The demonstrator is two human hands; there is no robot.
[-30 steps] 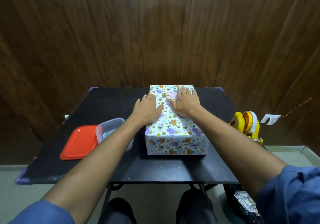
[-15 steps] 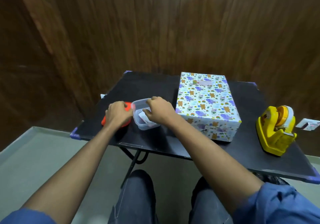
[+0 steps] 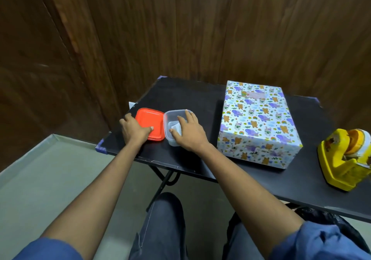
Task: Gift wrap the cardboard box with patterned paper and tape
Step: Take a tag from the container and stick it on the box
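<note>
Hands that a second ago pressed flat on the cardboard box wrapped in animal-patterned paper (image 3: 259,123) have left it standing alone on the black desk (image 3: 180,93), fully covered, so the wrapping looks done. The left hand (image 3: 135,129) now rests on the red square plastic lid (image 3: 150,122), fingers spread, thumb on top. The right hand (image 3: 188,130) lies across the clear plastic container (image 3: 170,119), fingers loose, gripping nothing plainly. The yellow tape dispenser (image 3: 345,159) sits apart, untouched
</note>
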